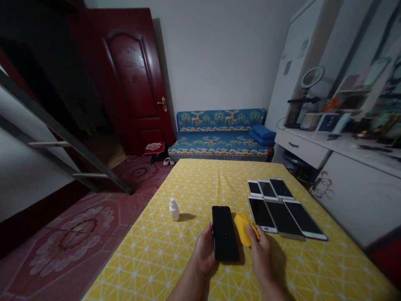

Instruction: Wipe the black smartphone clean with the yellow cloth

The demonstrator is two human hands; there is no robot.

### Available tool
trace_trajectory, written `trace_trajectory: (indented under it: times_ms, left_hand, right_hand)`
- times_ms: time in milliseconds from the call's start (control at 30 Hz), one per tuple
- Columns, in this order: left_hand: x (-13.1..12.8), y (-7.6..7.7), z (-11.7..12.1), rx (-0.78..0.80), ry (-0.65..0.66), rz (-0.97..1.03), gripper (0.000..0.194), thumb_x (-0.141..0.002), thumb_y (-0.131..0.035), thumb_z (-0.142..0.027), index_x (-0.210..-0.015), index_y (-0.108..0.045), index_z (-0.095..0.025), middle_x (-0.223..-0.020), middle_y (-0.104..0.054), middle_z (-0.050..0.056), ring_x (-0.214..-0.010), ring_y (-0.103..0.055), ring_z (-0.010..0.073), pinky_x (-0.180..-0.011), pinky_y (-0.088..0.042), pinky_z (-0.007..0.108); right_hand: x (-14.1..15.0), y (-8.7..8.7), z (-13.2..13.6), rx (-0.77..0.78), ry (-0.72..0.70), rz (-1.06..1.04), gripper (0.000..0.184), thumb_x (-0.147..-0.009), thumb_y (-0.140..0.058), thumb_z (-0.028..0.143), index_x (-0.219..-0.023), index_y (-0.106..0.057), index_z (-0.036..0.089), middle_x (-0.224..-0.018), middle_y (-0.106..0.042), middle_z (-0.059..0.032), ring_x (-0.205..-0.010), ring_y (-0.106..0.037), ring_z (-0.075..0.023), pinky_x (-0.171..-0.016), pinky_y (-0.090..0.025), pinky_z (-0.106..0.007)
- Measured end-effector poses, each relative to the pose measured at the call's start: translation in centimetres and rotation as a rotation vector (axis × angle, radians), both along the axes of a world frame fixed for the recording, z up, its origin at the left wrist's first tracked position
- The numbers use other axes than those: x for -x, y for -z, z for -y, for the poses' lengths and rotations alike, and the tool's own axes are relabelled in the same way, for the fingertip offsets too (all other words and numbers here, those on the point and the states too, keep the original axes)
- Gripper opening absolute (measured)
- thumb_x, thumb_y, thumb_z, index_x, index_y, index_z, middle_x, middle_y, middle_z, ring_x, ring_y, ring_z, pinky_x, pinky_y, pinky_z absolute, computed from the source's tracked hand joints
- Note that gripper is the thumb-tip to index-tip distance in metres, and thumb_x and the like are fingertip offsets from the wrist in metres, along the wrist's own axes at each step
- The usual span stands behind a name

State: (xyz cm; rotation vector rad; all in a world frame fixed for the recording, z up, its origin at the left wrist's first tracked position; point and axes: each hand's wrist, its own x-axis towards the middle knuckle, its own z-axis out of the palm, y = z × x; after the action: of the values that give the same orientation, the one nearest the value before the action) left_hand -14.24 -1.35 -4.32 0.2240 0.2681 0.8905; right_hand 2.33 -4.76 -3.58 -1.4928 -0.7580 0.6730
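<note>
A black phone [224,234] sits upright in the left hand [204,249], its long axis pointing away from the person. The right hand [260,252], nearer its right edge, pinches a yellow cloth [243,228]. Six phones [283,218] lie beyond on the table [150,267], a small white bottle [174,210] to the left.

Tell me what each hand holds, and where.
Left hand: phone, by its lower left side; right hand: yellow cloth, by its near end.
</note>
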Motion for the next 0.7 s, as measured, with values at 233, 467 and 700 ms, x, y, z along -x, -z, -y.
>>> trace_trajectory:
  times_ms: [233, 467, 700]
  left_hand:
    - [-0.5, 0.0, 0.3, -0.044, 0.116, 0.017, 0.038, -0.096, -0.053, -0.033, -0.117, -0.068, -0.005, -0.110, -0.074, 0.015, -0.104, -0.070, 0.0226, -0.100, -0.048, 0.032]
    - [-0.6, -1.4, 1.3, -0.093, 0.215, -0.038, 0.046, -0.092, -0.059, -0.038, -0.120, -0.067, -0.003, -0.108, -0.073, 0.021, -0.112, -0.066, 0.0313, -0.101, -0.049, 0.039]
    - [-0.8, -1.4, 1.6, -0.140, 0.137, -0.068, 0.044, -0.089, -0.064, -0.029, -0.129, -0.062, -0.011, -0.111, -0.073, 0.017, -0.106, -0.068, 0.0302, -0.097, -0.050, 0.040]
  right_hand:
    - [0.7, -2.5, 0.3, -0.102, -0.032, -0.136, 0.047, -0.073, -0.067, 0.060, -0.090, -0.071, 0.016, -0.094, -0.074, -0.0093, -0.089, -0.066, -0.0261, -0.075, -0.053, -0.032]
    - [0.4, -2.1, 0.1, -0.102, -0.279, 0.165, 0.038, -0.081, -0.063, 0.054, -0.075, -0.067, 0.017, -0.072, -0.066, -0.0043, -0.066, -0.060, -0.0202, -0.062, -0.049, -0.031]
    - [0.1, -0.5, -0.1, -0.405, 0.000, 0.804, 0.017, -0.091, -0.060, 0.031, -0.102, -0.068, 0.021, -0.104, -0.065, -0.0102, -0.100, -0.060, -0.0247, -0.088, -0.050, -0.040]
